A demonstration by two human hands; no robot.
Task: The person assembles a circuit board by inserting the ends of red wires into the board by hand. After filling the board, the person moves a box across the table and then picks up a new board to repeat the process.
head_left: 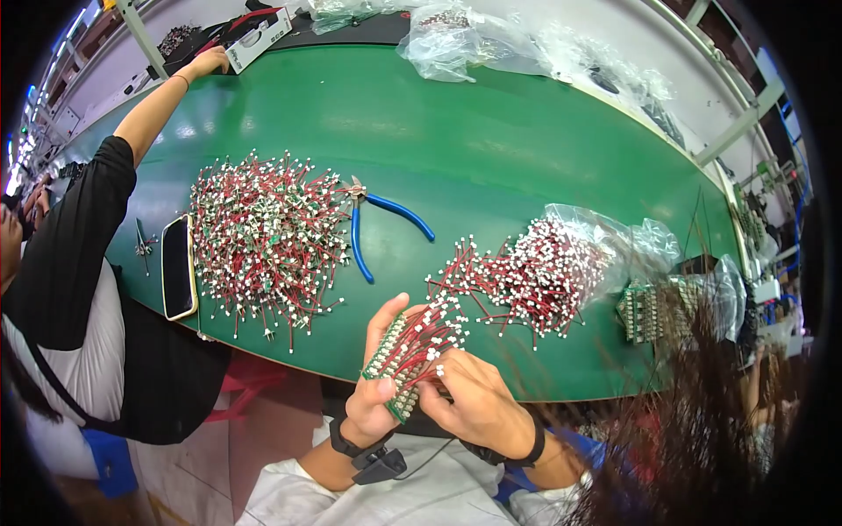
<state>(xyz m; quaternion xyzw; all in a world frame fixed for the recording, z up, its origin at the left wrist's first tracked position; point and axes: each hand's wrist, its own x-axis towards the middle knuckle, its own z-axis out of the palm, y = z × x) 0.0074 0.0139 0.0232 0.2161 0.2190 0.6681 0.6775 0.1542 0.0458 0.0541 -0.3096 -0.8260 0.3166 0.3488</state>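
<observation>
My left hand (372,405) grips a green circuit board panel (406,396) by its edges, thumb on the near side and fingers behind. Rows of small white sockets run along the panel, and red connector cables (428,337) with white plugs stick out of it to the far right. My right hand (482,408) is closed at the panel's near right end, its thumb and fingers pinched on a red connector cable. The cable's seated end is hidden by those fingers. Beyond the panel lies a heap of loose red connector cables (548,280), partly inside a clear plastic bag (645,241).
On the green table (351,105), a large pile of small wired boards (267,237) lies left, beside a phone (180,267) and blue-handled cutters (395,215). More board panels (647,311) stand right. A co-worker's arm (158,114) reaches to a box (259,39) at far left.
</observation>
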